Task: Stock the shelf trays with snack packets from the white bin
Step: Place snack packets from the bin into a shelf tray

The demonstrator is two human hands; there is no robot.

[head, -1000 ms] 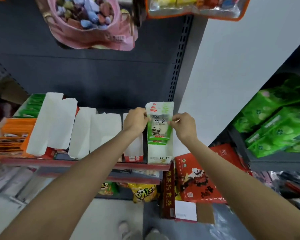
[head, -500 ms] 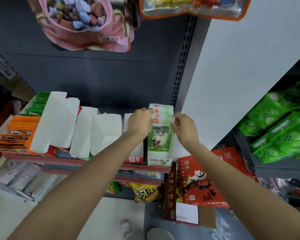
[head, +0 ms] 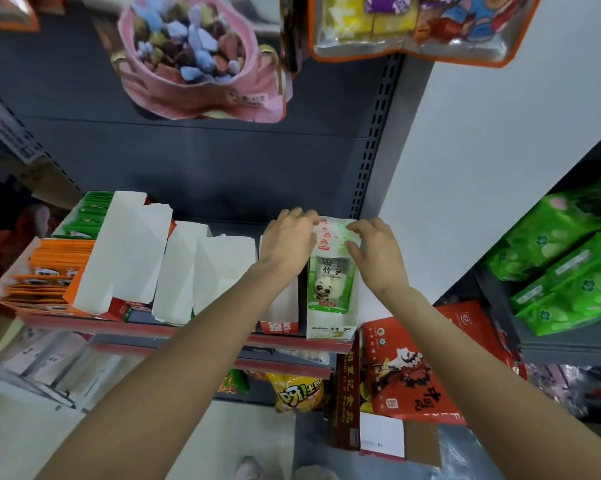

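Green-and-white panda snack packets (head: 331,285) stand in a row in the rightmost white shelf tray (head: 330,331). My left hand (head: 288,239) grips the upper left edge of the packets, fingers curled over their tops. On the upper right edge my right hand (head: 375,249) pinches the packets between thumb and fingers. Both hands sit at the back half of the tray, so the rear packets are partly hidden. The white bin is out of view.
Several white cardboard trays (head: 223,271) line the red-edged shelf (head: 174,330) to the left, beside orange packets (head: 49,271). Candy bags (head: 202,57) hang overhead. Red boxes (head: 406,372) and green packs (head: 569,265) lie to the right; yellow snack bags (head: 297,393) sit below.
The packet held above the tray has gone down into it among the others. Both hands have shifted back along the row of packet tops.
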